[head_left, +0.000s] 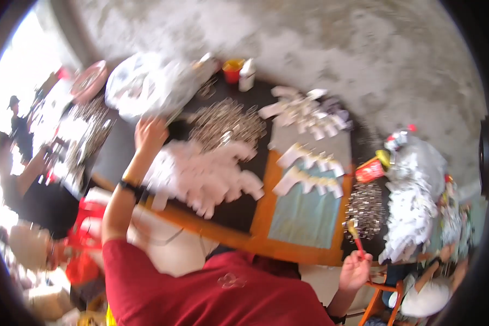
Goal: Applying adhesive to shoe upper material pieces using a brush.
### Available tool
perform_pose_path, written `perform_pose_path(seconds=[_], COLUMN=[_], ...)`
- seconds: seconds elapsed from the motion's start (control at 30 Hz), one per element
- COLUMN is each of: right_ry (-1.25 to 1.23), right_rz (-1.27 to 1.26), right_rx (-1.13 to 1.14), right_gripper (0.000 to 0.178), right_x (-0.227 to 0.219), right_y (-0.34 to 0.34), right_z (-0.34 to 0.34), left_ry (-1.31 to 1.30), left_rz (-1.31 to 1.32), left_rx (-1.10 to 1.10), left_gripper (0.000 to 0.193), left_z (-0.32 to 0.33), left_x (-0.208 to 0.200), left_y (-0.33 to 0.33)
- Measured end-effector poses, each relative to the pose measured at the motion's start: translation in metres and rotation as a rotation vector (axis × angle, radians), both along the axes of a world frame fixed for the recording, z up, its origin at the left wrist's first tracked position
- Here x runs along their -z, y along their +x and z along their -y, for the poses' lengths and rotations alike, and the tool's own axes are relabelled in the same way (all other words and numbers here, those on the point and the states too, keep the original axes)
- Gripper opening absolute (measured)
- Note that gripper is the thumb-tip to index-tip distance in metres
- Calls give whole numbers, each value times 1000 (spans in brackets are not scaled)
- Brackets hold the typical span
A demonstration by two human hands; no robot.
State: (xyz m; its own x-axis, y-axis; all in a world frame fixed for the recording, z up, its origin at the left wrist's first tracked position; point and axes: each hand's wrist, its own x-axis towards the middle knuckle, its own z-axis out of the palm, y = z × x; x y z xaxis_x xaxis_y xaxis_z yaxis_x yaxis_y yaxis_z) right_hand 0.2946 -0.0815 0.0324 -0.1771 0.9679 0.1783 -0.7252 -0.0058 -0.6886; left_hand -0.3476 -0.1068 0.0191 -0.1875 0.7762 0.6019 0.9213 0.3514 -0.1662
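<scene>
My left hand (151,131) reaches across the table, beside a clear plastic bag (146,87) and a heap of metal rings (228,122). Its fingers are blurred, and I cannot make out what they touch. A pile of white tags (201,174) lies below that hand. At the table's front right, my right hand (355,271) is closed around the red handle of a small brush (355,233), its pale bristles pointing up. Two rows of white tags with yellowish upper edges (309,182) lie on a blue-green sheet (304,217) in the middle.
A red and yellow cup (232,71) and a white bottle (247,75) stand at the back by the wall. More tags (304,111) lie back right. Small metal parts (365,209), a red container (369,170) and white strips (410,217) are rightward. Other people (24,168) sit left and right.
</scene>
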Motion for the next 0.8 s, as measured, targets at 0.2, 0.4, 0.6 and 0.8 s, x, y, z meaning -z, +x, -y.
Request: perform_pose_path(seconds=[0.2,0.4,0.6,0.8], right_ry=[-49,47,3,11], right_rz=[28,46,51,6], right_rx=[-19,11,-59,-9], right_gripper=[15,17,16,17], right_x=[-9,-24,-14,-4], right_y=[-32,-38,-30,-13], right_z=[-7,15,23,28], left_ry=[-11,-88,-130,-175], left_rz=[388,556,598,636], left_rx=[-58,-159,-214,-341], left_gripper=[23,49,59,63], left_z=[31,15,15,-1], left_x=[19,13,12,2], left_y=[-8,-21,-22,-5])
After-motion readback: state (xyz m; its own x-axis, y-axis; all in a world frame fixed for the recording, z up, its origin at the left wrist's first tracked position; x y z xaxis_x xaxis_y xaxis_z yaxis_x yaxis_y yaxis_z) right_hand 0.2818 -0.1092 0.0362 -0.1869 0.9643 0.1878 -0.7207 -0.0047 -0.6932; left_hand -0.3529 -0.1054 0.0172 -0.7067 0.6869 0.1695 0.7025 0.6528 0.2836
